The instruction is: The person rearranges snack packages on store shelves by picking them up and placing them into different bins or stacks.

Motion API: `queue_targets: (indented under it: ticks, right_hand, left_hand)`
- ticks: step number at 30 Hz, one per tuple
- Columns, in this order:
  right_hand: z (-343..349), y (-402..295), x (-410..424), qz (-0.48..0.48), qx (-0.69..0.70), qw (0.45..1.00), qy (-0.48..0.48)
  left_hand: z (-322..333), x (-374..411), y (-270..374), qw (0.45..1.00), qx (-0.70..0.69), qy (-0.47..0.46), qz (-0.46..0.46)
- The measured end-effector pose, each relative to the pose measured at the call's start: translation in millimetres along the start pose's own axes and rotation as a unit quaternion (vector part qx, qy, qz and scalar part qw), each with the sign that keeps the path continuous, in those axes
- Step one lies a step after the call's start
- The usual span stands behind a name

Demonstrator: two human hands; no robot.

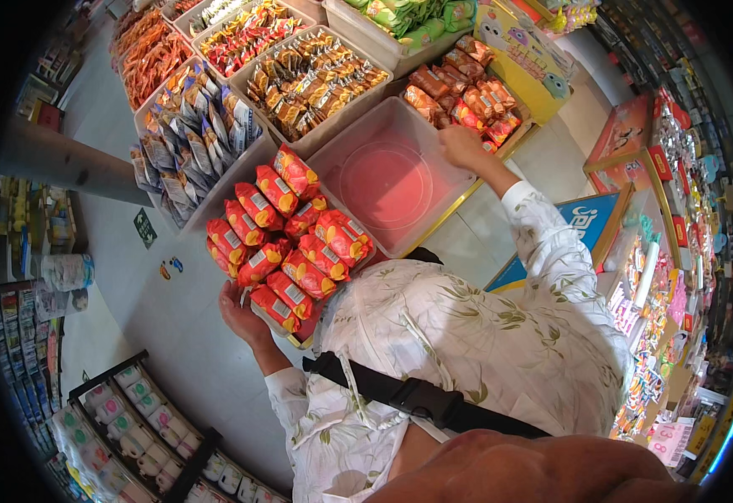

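My left hand is at the near left edge of a bin of red and orange snack packets, its palm against or close to the rim; whether it grips the rim cannot be told. My right hand reaches to the far right rim of an empty clear plastic bin, beside a box of orange-brown and red packets. Its fingers are partly hidden, so a hold on the rim or a packet cannot be made out. The red packets stand in rows, several lying on others.
Bins of blue-white packets, gold-brown packets and green packets stand beyond. A yellow carton is at the back right. Shelves of goods line the right, and a rack of bottles the lower left.
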State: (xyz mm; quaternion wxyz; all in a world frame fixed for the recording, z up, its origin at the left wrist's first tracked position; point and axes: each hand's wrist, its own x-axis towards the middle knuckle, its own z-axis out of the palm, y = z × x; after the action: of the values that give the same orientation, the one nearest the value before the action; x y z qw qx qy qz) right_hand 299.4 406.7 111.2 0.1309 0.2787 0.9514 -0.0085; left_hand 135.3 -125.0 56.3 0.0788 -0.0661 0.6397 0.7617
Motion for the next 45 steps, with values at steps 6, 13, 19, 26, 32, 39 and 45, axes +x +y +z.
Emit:
queue_targets:
  ticks: [6,13,19,26,32,39,45]
  right_hand:
    - [0.4,51.6,-7.3,0.094,-0.064,0.99,-0.081]
    - [34.1,67.5,-5.3,0.142,-0.065,0.985,-0.071]
    - [-0.1,56.2,-5.0,0.156,-0.028,0.985,-0.062]
    - [-71.3,24.5,-8.7,-0.004,0.303,0.953,0.005]
    - [-100.4,-69.0,-29.7,-0.231,0.657,0.703,-0.144]
    - [-83.3,-156.1,-49.8,-0.355,0.718,0.554,-0.23]
    - [-88.7,-184.8,-62.9,-0.451,0.631,0.6,-0.199]
  left_hand:
    - [-16.1,1.3,-6.8,0.999,-0.001,0.046,-0.007]
    - [-14.3,-0.3,4.5,0.998,-0.022,0.051,0.0]
    - [-15.3,-8.1,18.4,0.996,-0.007,0.083,-0.006]
    - [-0.2,-12.2,35.1,0.995,0.015,0.086,0.047]
    - [36.2,-37.4,75.6,0.982,0.073,-0.003,0.174]
    - [91.6,-65.8,98.0,0.965,-0.047,-0.257,0.002]
    - [107.3,-72.4,103.4,0.92,-0.192,-0.293,-0.174]
